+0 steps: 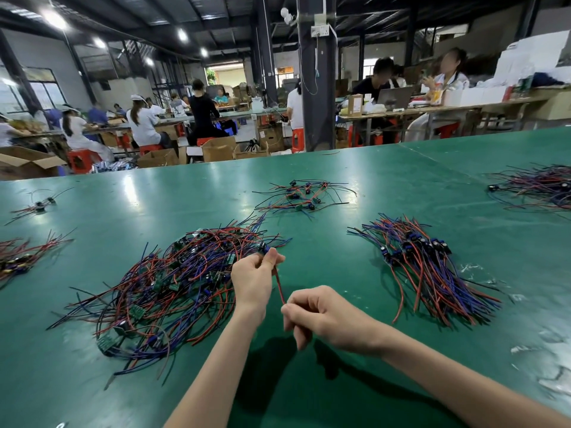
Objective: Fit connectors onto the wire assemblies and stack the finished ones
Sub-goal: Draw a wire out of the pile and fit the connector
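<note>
The left hand [251, 282] is pinching the connector [265, 249] end of a red wire [279, 288]; the right hand [327, 319] is pinching its near end; the wire is running near-to-far over the bench [340, 186]; the tidy stack [426, 264] is lying rightward, nearer the right hand.

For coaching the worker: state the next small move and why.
Probably draw the red wire clear of the tangle: the left hand pinches its top end at the tangle's edge, the right hand its lower end, taut between.
</note>
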A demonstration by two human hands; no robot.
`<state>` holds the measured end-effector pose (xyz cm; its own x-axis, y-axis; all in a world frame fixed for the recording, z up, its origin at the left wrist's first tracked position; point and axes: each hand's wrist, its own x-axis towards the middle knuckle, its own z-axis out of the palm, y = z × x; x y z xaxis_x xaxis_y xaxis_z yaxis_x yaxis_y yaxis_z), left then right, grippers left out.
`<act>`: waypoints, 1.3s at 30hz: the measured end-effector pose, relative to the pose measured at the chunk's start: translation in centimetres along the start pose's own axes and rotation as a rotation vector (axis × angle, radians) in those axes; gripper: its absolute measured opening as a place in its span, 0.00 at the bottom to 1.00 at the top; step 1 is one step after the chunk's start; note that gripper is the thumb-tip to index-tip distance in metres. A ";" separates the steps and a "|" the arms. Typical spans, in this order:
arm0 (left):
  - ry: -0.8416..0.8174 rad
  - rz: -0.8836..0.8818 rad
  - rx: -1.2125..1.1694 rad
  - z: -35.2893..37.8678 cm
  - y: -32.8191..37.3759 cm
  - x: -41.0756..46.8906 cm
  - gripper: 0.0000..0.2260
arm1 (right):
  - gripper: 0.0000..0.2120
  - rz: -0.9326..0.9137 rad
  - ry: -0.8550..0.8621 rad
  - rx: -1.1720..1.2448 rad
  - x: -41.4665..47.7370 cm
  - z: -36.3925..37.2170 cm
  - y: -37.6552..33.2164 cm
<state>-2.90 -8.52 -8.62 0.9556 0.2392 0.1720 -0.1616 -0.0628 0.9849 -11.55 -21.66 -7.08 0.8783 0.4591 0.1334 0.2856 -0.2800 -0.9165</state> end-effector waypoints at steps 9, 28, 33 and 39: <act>-0.024 -0.030 -0.135 0.3 -0.1 0.0 0.12 | 0.16 0.005 -0.021 0.000 -0.4 -0.2 -0.2; -0.488 -0.299 -0.402 2.0 1.8 -3.6 0.13 | 0.19 0.160 0.142 0.378 1.7 -4.0 1.9; -0.499 -0.297 -0.422 2.0 1.7 -3.5 0.16 | 0.13 0.148 0.209 0.507 1.5 -3.1 1.8; -0.463 -0.311 -0.400 1.5 1.4 -2.9 0.11 | 0.12 0.115 0.283 0.325 2.0 -2.2 2.4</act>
<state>-5.51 -10.80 -7.75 0.9648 -0.2564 -0.0587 0.1435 0.3260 0.9344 -8.27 -23.32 -8.19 0.9807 0.1786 0.0799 0.0841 -0.0158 -0.9963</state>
